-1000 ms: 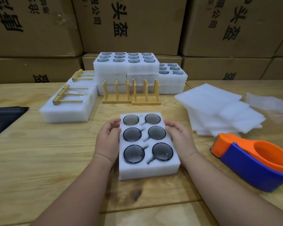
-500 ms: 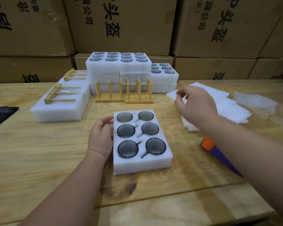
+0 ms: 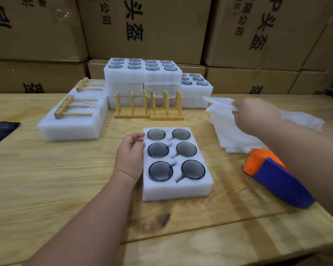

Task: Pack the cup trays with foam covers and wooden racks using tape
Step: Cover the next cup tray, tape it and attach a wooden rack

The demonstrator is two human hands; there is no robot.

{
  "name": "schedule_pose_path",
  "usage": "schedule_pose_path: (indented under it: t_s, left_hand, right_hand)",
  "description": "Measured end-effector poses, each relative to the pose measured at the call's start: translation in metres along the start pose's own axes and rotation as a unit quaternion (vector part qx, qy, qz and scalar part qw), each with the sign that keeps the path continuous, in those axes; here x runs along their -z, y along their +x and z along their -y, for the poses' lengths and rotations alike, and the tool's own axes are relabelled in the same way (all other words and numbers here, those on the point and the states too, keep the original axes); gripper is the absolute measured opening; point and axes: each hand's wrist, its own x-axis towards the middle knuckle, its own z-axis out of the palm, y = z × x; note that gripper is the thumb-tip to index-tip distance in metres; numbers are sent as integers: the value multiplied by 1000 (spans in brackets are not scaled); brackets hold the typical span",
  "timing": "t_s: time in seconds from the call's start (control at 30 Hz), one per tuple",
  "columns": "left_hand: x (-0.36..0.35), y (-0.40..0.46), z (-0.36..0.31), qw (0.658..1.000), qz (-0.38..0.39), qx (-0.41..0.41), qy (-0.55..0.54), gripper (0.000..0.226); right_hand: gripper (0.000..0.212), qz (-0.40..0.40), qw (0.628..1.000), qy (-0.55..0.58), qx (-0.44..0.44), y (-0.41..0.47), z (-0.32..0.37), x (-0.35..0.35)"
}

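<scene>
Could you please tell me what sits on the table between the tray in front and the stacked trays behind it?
In the head view, two upright wooden racks stand between the front tray and the stacked trays.

One head-worn camera looks forward and down, close over the pale wooden worktop [image 3: 46, 189], facing stacked brown cardboard boxes [image 3: 152, 25].

Black printed Chinese characters stand on the stacked cardboard boxes [image 3: 142, 25] behind the table: 头盔 reads large at twelve o'clock and again at two o'clock. Smaller 公司 stands beside each; the other characters are cut off or too blurred to read
</scene>
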Motion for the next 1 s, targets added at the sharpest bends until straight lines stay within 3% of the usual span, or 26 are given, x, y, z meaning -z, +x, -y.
schedule_pose_path:
  t_s: [0.07,0.2,0.33,0.43,0.67,0.73,0.87,1.0]
  left_hand:
    - [0,0,0,1000,0,-1,2,31]
    - [2,-2,-1,999,-2,14,-49,29]
    - [1,-2,-2,997,-4,20,-74,27]
    - [1,-1,-3,997,-6,23,-79,26]
    - [1,-1,-2,997,-14,13,-74,17]
    - [2,-2,-2,998,-22,4,-66,23]
    - [4,-2,-3,999,-18,-41,2,23]
    - [-1,1,-8,997,-25,6,-72,21]
  right_hand:
    - [21,-79,996,28,28,-1,3,19]
    - [31,-168,962,203,69,-3,18,58]
    - [18,-211,905,362,69,1,40,85]
    - [34,-212,849,481,44,3,53,97]
    - [35,-93,667,739,11,6,72,76]
    - [32,-31,639,769,-19,12,77,55]
    - [19,137,629,762,-66,9,84,4]
    - [23,174,660,728,-67,1,89,-30]
